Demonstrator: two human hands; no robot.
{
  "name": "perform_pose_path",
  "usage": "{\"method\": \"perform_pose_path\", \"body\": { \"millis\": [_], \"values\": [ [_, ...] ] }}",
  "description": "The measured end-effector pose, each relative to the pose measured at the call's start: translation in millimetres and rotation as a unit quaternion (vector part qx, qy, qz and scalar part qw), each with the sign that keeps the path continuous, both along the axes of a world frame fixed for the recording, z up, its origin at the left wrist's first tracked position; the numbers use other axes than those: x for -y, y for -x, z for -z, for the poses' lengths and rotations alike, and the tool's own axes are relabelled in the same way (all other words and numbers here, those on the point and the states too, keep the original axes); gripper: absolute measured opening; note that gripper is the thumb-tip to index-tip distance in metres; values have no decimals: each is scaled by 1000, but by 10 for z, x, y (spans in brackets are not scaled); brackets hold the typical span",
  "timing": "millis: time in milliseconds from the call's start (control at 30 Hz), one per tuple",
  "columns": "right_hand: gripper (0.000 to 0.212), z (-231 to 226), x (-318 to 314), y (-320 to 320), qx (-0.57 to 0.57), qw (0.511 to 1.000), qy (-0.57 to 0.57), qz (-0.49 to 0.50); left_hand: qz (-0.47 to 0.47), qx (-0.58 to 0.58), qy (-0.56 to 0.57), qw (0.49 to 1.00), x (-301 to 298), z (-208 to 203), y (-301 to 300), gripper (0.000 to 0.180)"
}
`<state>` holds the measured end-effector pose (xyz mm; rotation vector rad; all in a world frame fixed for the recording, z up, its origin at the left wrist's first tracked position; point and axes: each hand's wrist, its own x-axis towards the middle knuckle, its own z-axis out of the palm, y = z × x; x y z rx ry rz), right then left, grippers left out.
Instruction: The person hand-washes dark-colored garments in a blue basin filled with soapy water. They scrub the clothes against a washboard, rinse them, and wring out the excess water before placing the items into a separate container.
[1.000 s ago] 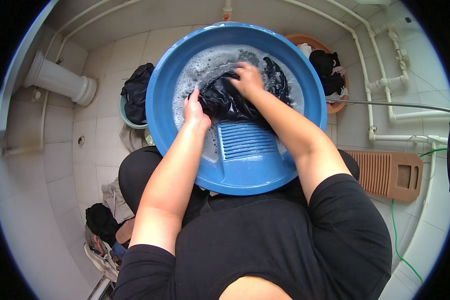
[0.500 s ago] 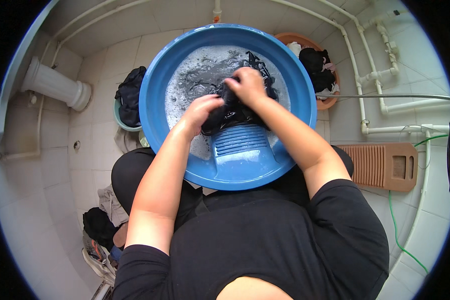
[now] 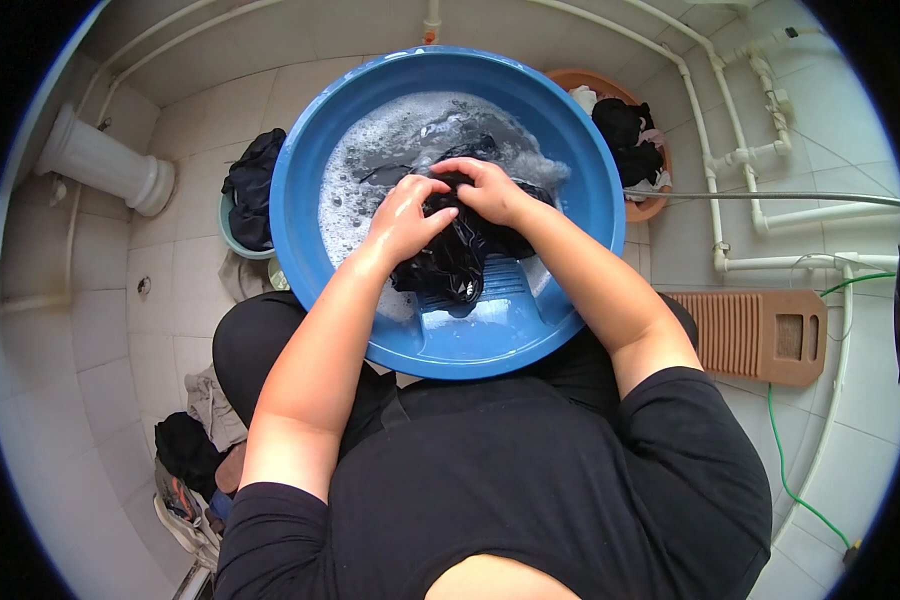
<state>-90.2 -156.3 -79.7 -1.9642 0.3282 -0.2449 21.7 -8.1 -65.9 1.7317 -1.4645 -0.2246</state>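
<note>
A large blue plastic basin [image 3: 580,170] with soapy water stands in front of me on the tiled floor. A ribbed blue washboard [image 3: 490,295] slopes inside its near wall. A wet black garment [image 3: 450,255] lies bunched on the washboard. My left hand [image 3: 405,215] grips the garment from the left. My right hand [image 3: 490,190] grips it from the upper right, and the two hands touch over the cloth.
A small teal tub with dark clothes [image 3: 250,195] sits left of the basin. An orange tub with clothes [image 3: 630,130] stands at the back right. A brown wooden washboard [image 3: 760,335] lies on the right floor. White pipes [image 3: 730,150] run along the wall; a white pedestal [image 3: 105,165] stands left.
Both hands have drawn together over the black garment, bunching it up on the washboard; a second ago they were spread apart across it.
</note>
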Motion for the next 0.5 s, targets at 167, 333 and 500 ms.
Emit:
{"method": "perform_pose_path", "body": {
  "millis": [167,333,500],
  "values": [
    [31,17,267,-12,69,974,-43,212,136,16,-282,950,-46,-88,79,48],
    [25,56,649,305,63,928,-60,363,235,-137,-425,863,-72,-541,197,38],
    [56,-454,438,594,-264,914,263,157,10,58,-158,986,5,-49,-68,38]
  ]
}}
